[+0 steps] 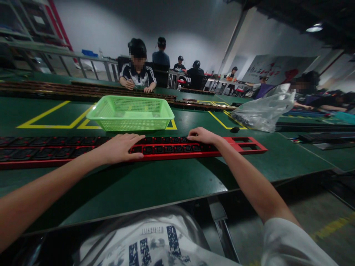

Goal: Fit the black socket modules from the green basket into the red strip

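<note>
The red socket strip (166,149) lies lengthwise on the green counter (155,184) under both my hands. My left hand (120,147) rests flat on it, fingers spread, gripping nothing; my right hand (202,135) presses its far edge, fingers loose. It looks long, rigid, fairly heavy; I'd hold its side rails. A green basket (130,112) sits just beyond my fingers.

The person wears a white short-sleeved T-shirt (155,244) with dark blue block lettering and mottled blue print across the chest. The white sleeve (288,244) ends above the elbow, and both forearms are bare. No gloves, rings or watch show on the left hand (120,147) or the right hand (202,136).
</note>
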`<state>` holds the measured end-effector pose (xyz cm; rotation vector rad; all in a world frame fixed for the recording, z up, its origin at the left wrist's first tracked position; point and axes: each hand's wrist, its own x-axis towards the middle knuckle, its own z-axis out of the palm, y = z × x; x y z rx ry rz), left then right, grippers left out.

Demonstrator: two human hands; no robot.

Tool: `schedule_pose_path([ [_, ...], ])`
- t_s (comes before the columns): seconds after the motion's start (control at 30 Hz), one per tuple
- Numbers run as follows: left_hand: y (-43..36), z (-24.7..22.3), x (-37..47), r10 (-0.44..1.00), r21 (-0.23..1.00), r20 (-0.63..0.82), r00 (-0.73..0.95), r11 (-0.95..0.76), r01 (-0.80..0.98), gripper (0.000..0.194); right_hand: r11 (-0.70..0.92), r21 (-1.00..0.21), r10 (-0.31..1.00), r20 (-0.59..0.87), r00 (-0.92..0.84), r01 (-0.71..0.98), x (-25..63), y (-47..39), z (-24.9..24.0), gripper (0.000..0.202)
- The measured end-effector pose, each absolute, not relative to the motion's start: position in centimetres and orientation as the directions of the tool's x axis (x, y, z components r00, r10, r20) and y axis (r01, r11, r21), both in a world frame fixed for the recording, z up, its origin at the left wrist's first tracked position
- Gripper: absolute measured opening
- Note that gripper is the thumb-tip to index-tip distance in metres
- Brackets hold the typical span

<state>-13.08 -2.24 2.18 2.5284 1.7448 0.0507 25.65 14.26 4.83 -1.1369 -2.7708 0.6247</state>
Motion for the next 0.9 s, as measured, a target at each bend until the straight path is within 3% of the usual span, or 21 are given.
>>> schedule_pose_path([
  [0.17, -2.2, 2.2, -13.0, 0.934, 0.059, -0.034, 0.356, -0.354, 0.933, 0.096, 0.678, -0.422, 0.675, 0.032, -0.737, 0.602, 25.1, 13.2, 5.1, 0.028],
  [0.27, -2.2, 2.3, -13.0, 0.932, 0.061, -0.034, 0.360, -0.358, 0.932, 0.095, 0.749, -0.458, 0.589, 0.127, -0.798, 0.480, 24.2, 12.2, 5.3, 0.026],
  [0.4, -2.3, 2.5, -13.0, 0.933, 0.065, -0.033, 0.359, -0.357, 0.932, 0.095, 0.846, -0.390, 0.458, 0.180, -0.871, 0.364, 23.3, 11.5, 5.2, 0.017],
  [0.77, -2.1, 2.4, -13.1, 0.934, 0.042, -0.037, 0.355, -0.353, 0.935, 0.096, 0.880, -0.305, 0.439, 0.234, -0.867, 0.363, 23.0, 11.4, 4.7, 0.013],
  [0.9, -2.2, 2.4, -13.1, 0.931, 0.045, -0.021, 0.364, -0.363, 0.931, 0.094, 0.910, -0.256, 0.390, 0.258, -0.884, 0.327, 22.5, 11.1, 4.2, 0.022],
])
